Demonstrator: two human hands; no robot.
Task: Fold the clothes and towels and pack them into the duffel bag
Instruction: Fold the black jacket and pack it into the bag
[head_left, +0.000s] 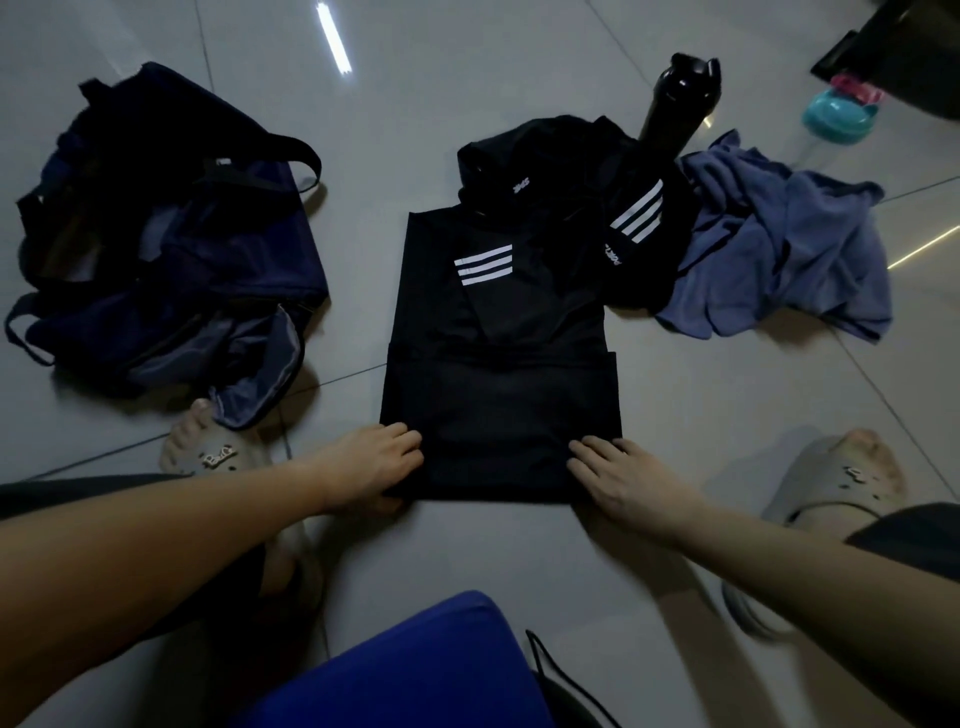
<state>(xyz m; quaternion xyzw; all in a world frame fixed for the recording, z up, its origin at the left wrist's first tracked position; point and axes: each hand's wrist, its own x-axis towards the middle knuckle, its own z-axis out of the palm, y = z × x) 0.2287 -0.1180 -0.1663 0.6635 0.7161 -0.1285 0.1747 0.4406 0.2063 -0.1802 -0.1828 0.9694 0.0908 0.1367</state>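
Left hand (374, 462): grip pinching the lower-left hem of the black three-stripe shirt (498, 332), which is spread centre frame on the floor (519, 545). Right hand (618, 478) lies on the lower-right hem, and I cannot tell its grip. Navy duffel bag (171, 270) upper left, crumpled blue towel (789, 260) upper right.

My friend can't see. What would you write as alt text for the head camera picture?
A person's left hand and right hand are on the near corners of a partly folded black shirt on a tiled floor. An open navy duffel bag lies to its left; a crumpled blue towel and a black bottle are to its right.
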